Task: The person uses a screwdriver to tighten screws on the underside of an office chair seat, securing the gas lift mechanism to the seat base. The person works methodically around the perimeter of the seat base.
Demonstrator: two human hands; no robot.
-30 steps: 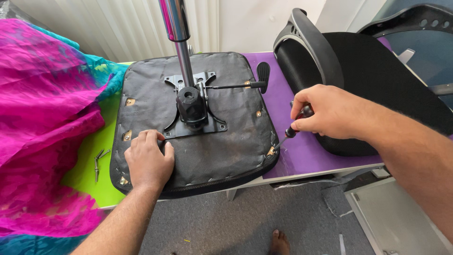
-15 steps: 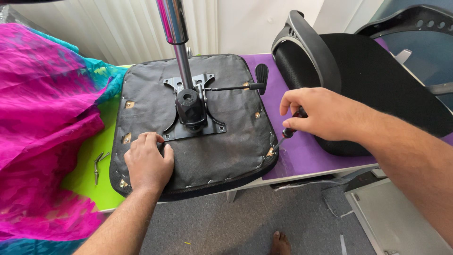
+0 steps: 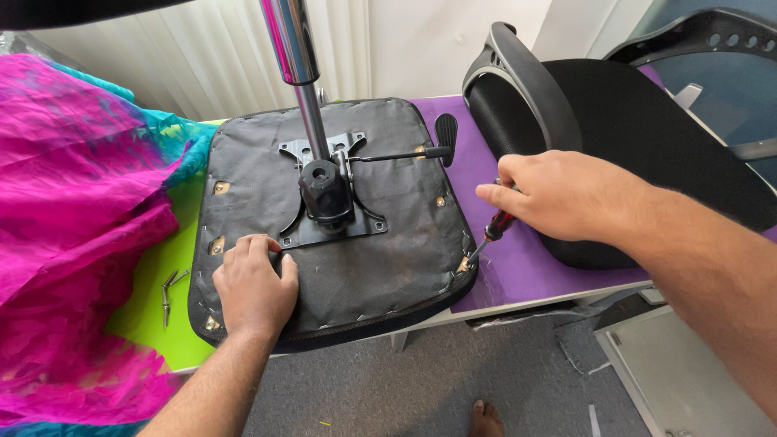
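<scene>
A single head-worn camera looks steeply down and forward from above a table's near edge. It sits close, at arm's reach: both forearms enter from the bottom, the left hand (image 3: 255,287) low and left of centre, the right hand (image 3: 566,194) at right. An upturned black fabric chair seat (image 3: 380,243) fills the middle of the frame. Grey carpeted floor (image 3: 388,388) shows along the bottom edge, and a white ribbed wall (image 3: 210,65) across the top. There is no second view.
</scene>
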